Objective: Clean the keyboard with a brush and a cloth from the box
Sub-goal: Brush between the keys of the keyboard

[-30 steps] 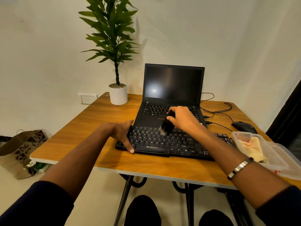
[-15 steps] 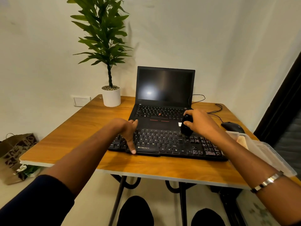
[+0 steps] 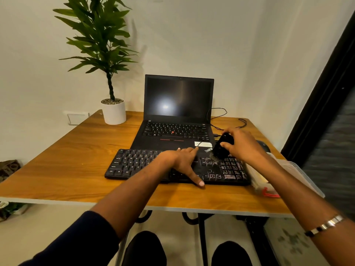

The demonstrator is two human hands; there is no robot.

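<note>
— Hands? Left hand (image 3: 183, 163) lies flat, fingers spread, pinning the keyboard (image 3: 146, 165); right hand (image 3: 241, 145) grips the brush (image 3: 221, 147), bristles down on the right-end keys

— And the keyboard's long axis?

— Left-right across the tabletop (image 3: 76, 150), unbrushed keys probably leftward

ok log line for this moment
right hand grips brush | bristles over keyboard right end | left hand steadies keyboard
</note>
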